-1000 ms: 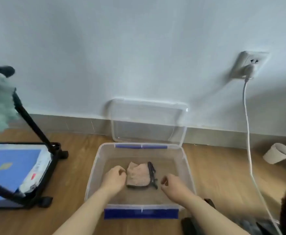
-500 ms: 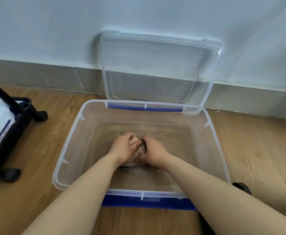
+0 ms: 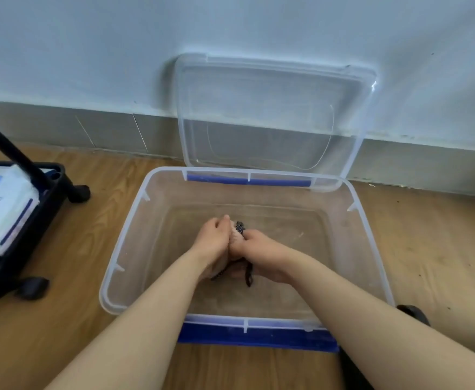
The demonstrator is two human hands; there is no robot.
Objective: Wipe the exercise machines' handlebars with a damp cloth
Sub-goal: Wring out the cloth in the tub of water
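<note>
We are crouched over a clear plastic storage bin (image 3: 123, 249) on the wooden floor (image 3: 70, 220), its lid (image 3: 272, 114) propped upright against the wall behind the far rim. Our left hand (image 3: 213, 240) and right hand (image 3: 258, 247) meet near the middle of the bin, low over its bottom. Both are curled tight around the cloth (image 3: 234, 233), a pale pinkish rag with a dark dotted trim (image 3: 240, 227); the two fists press together with the cloth bunched between them. A dark strap or edge of it (image 3: 249, 273) hangs below the right wrist.

The bin seems to hold shallow water, though the surface is hard to make out through the clear plastic, so we say this with some doubt. We judge this to be the wetting or wringing step; no handlebar is in view and none has been wiped.

The cloth looks soft, limp and light. Wet, it will be heavier, slick and inclined to drip, so it wants a full-fist hold at both ends of the bundle, twisted in opposite directions, not a fingertip pinch. The loose trim could slip free and trail water. To the left, near the bin's left wall, stands a black frame (image 3: 47, 198) holding a white packet (image 3: 2, 209).
</note>
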